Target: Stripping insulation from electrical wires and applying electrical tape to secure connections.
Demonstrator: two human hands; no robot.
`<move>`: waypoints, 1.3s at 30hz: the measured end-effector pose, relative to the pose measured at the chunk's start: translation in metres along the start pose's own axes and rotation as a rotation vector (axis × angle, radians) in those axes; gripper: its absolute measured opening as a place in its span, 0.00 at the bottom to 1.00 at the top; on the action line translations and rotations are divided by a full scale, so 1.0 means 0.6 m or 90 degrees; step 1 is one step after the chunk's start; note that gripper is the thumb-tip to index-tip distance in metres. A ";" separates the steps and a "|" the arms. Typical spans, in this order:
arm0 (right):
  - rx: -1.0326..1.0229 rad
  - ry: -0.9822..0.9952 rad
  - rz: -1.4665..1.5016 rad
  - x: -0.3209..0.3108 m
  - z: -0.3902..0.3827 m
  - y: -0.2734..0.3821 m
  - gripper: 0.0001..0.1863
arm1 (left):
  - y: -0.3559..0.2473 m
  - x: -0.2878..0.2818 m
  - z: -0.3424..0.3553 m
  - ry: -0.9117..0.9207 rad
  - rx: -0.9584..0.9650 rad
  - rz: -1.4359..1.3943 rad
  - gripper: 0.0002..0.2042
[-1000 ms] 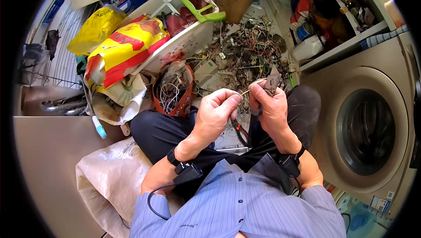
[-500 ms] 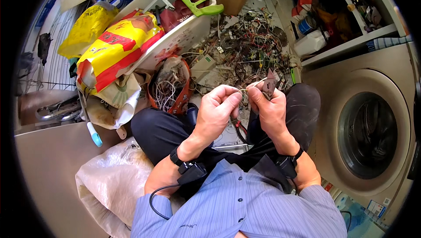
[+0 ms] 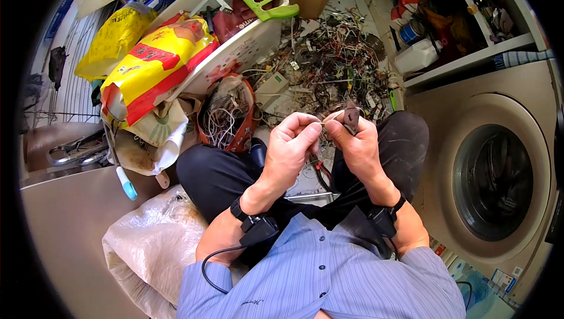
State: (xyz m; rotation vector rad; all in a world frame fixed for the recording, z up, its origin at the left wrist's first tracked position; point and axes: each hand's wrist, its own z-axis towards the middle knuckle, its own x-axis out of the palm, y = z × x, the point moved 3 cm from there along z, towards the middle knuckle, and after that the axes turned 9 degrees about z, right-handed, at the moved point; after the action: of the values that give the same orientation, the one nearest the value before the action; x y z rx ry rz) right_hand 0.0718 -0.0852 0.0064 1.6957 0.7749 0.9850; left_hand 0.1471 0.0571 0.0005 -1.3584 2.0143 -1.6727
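My left hand (image 3: pixel 292 142) is closed in a pinch on a thin yellowish wire (image 3: pixel 324 123). Close beside it, my right hand (image 3: pixel 357 145) pinches the same wire between thumb and forefinger. A dark, flat, pointed blade-like piece (image 3: pixel 351 117) sticks up from the fingers of my right hand; its lower part is hidden by them. Only a short stretch of wire shows between the two hands. Below them, between my legs, lies a hand tool with red and dark handles (image 3: pixel 322 173), partly covered.
A large heap of tangled wires and small parts (image 3: pixel 338 63) covers the floor ahead. To the left stand a red bucket of cables (image 3: pixel 245 134), a white bin (image 3: pixel 238 54) and a yellow-red bag (image 3: pixel 158 60). A washing machine (image 3: pixel 437 160) is on the right.
My right hand has shifted slightly left, and the blade-like piece has moved left and lower with it. The gap between my hands is smaller. My left hand stays nearly in place.
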 end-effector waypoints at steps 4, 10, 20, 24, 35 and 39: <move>0.012 0.029 -0.007 0.001 -0.001 -0.004 0.07 | 0.000 -0.005 -0.001 -0.014 -0.022 -0.027 0.05; -0.016 0.035 -0.008 0.010 -0.007 -0.004 0.06 | 0.005 -0.012 -0.002 -0.005 -0.027 -0.121 0.03; 0.042 0.058 0.059 0.005 -0.008 -0.009 0.05 | 0.022 -0.020 0.005 -0.046 -0.014 -0.239 0.03; 0.028 0.059 0.057 0.000 -0.005 -0.012 0.07 | 0.008 -0.031 0.005 -0.041 -0.020 -0.292 0.04; 0.030 0.047 0.228 -0.009 -0.007 0.007 0.10 | -0.006 -0.070 0.004 0.026 0.006 -0.355 0.08; -0.025 0.034 0.293 -0.024 -0.013 0.038 0.08 | -0.016 -0.091 0.003 -0.044 0.020 -0.275 0.08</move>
State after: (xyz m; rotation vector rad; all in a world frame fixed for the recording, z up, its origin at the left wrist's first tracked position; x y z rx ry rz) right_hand 0.0591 -0.1007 0.0257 1.8610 0.3966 1.3516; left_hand 0.1838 0.0960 -0.0130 -1.9145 1.7345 -1.7762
